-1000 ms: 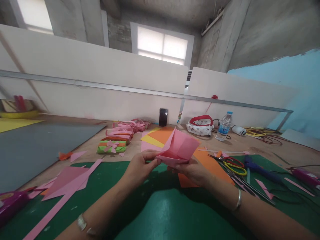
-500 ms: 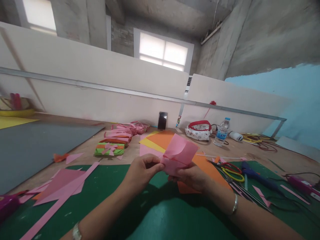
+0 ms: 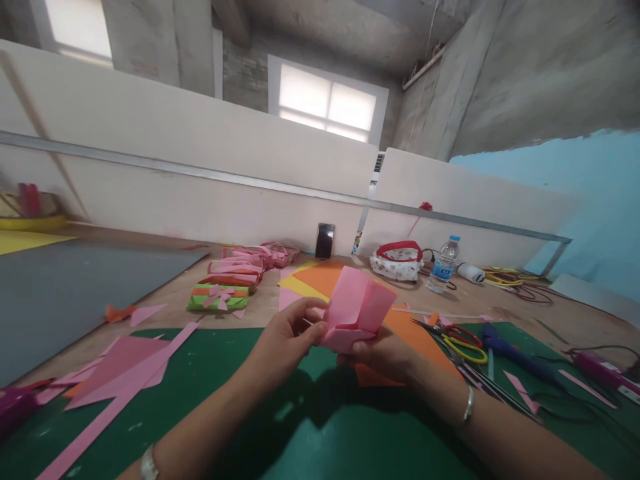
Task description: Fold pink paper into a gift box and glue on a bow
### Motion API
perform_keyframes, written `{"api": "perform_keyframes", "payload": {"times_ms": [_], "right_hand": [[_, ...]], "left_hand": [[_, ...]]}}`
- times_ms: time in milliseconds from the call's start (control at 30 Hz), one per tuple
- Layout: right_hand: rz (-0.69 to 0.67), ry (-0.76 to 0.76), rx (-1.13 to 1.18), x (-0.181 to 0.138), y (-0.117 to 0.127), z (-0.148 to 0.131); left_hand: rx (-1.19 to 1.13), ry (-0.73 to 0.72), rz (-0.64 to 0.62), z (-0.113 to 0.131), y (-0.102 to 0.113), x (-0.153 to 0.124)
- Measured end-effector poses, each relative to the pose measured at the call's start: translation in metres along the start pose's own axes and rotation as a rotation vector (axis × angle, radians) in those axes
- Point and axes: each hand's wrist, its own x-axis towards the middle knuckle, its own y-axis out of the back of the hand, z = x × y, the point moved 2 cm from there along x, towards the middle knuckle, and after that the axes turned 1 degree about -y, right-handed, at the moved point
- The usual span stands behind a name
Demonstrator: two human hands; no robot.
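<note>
A folded piece of pink paper (image 3: 357, 303) is held up above the green cutting mat (image 3: 320, 433), its upper flaps standing and a band folded across its lower edge. My right hand (image 3: 387, 353) grips it from below, thumb on the front of the lower fold and the other fingers behind. At its left edge is my left hand (image 3: 297, 330), thumb and fingers closed on the paper's side; the fingertips behind it are partly hidden. Orange paper sheets (image 3: 415, 337) lie under and beyond my right hand.
Pink strips and scraps (image 3: 120, 373) lie on the left. On the right are yellow-handled scissors (image 3: 465, 350), a blue glue gun (image 3: 515, 353) and a cord. Further back stand a water bottle (image 3: 443, 267), a phone (image 3: 325, 240), a white pouch (image 3: 396, 263) and a green paper purse (image 3: 219, 299).
The pink paper has opened up, with its upper flaps now parted along a middle crease and its lower band tilted. My left fingers have shifted slightly left and loosened a little.
</note>
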Motion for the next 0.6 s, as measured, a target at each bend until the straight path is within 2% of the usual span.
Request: {"api": "perform_keyframes", "payload": {"times_ms": [233,467,600], "right_hand": [[0.027,-0.020,0.044,0.001,-0.002,0.002],[0.028,-0.024,0.079,0.002,0.001,0.002],[0.024,-0.024,0.089,0.001,-0.001,0.000]], "left_hand": [[-0.022,0.018,-0.138,-0.004,-0.002,0.000],[0.011,0.025,-0.307,0.010,-0.004,-0.007],[0.075,0.018,-0.281,0.011,-0.005,-0.007]]}}
